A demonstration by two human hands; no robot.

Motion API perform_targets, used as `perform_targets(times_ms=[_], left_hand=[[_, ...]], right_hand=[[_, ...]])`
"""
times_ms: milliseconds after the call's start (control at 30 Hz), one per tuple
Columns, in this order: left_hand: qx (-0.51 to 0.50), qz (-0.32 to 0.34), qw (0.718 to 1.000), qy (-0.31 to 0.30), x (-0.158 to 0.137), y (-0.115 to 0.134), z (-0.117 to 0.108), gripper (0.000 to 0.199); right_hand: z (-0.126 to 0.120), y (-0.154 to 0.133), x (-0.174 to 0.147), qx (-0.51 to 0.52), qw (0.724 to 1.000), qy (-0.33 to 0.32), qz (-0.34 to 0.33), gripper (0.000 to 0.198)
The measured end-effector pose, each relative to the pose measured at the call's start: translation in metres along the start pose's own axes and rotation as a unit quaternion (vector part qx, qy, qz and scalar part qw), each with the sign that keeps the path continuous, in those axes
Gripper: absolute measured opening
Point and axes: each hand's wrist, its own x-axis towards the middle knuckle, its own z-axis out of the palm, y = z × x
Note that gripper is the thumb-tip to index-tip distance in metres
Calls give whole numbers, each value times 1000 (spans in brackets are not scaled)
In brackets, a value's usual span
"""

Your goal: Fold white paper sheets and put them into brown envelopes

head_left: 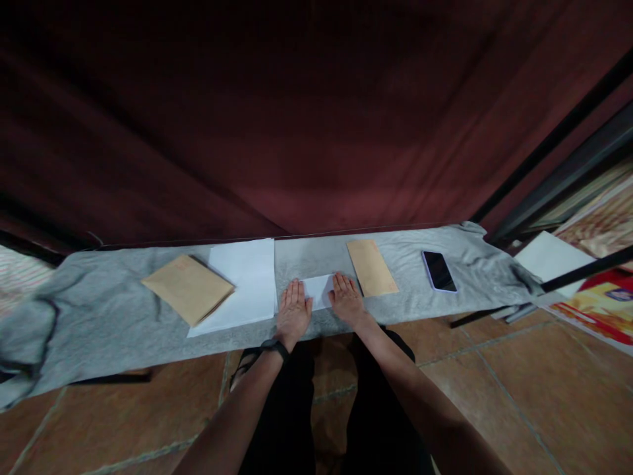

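A narrow folded sheet of white paper [318, 292] lies flat on the grey cloth in front of me. My left hand [293, 310] rests palm down on its left end, fingers stretched out. On the right end lies my right hand [347, 300], also flat with its fingers extended. Just right of that hand is a brown envelope [372, 267]. To the left, larger white sheets [252, 284] lie partly under a stack of brown envelopes [188, 289].
Grey cloth [113, 323] covers the long, narrow bench. A phone [440, 271] with a dark screen lies toward its right end. Behind the bench hangs a dark red curtain [316, 132]. Dark metal bars and a red-and-yellow printed box [598, 307] stand at the right.
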Motion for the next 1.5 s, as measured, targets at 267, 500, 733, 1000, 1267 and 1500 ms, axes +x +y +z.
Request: perform_targets(times_ms=[267,500,733,1000,1267,1500], left_hand=[[-20,18,1000,12,-6,-1,-12,56],[-47,69,996,24,-14,-9,-18,48],[-37,72,997,17,-17,-10,-22,47],[-56,84,995,-10,-31,-10,-29,47],[-53,84,993,-69,-28,-9,-43,42],[-42,96,991,-89,-23,-21,-45,55]], right_hand=[[11,-22,-21,28,995,5,-96,51],[26,-21,-34,15,994,68,-87,52],[25,1,-51,1,992,114,-52,56],[16,16,-60,22,995,93,-23,58],[22,-4,-43,55,992,92,60,54],[19,0,-48,76,992,91,41,52]])
